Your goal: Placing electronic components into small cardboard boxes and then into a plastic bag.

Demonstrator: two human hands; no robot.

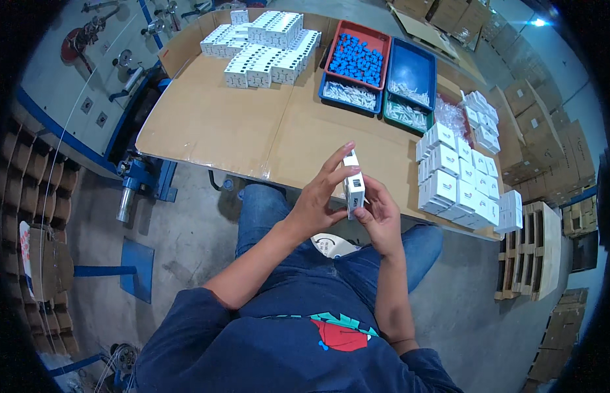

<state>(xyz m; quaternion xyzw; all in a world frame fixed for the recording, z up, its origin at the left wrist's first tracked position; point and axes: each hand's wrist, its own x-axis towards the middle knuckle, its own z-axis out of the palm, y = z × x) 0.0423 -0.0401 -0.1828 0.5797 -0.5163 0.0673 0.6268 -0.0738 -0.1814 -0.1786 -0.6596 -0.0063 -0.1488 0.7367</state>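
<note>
Spreading across the upper middle, a cardboard-topped table (213, 124) stands before a seated person (266, 347), seen from above in a navy T-shirt and blue jeans. Small white boxes form two groups on it: a right pile (452, 180) along the table's right end, and a left pile (272, 56) in stepped rows near the far edge. Between them sit open trays: a blue tray (412, 62), a red tray (377, 40) to its left and, nearer the person, a green tray (386, 110) and a smaller blue tray (349, 108). The left hand (318, 200) and right hand (385, 223) come together above the lap, by the table's near edge. Left fingers spread partly open, tips at the far end of one white box (355, 190), thumb near its lower left; right fingers curl along its right side, thumb at the near end. The box is held between both hands, a narrow printed side facing up. Smallest of all, blue pieces (356, 59) fill the red tray, and slim white pieces (351, 95) lie in the other three.
</note>
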